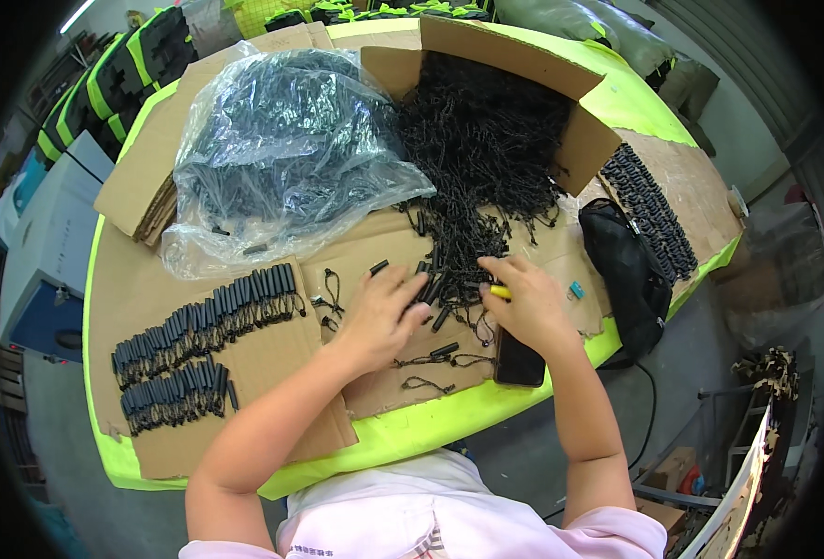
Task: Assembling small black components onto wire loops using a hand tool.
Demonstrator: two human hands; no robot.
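My left hand (379, 315) reaches over the cardboard with its fingers apart, beside several short black tubes (441, 318). My right hand (529, 300) is bent at the edge of a tangle of black cord loops (468, 240). A small yellow object (500, 292) sits between its fingers and thumb; its kind is too hidden to tell. Loose black cord loops (428, 383) lie below my hands. A dark phone (518, 361) rests under my right wrist. Two rows of black tubes with cord loops (202, 321) lie at the left.
A clear plastic bag (291, 154) of dark pieces stands at the far left. An open cardboard box (596, 154) spills black cords. A black pouch (624, 275) and a row of black cord pieces (650, 212) lie right. A small teal item (576, 290) sits beside my right hand.
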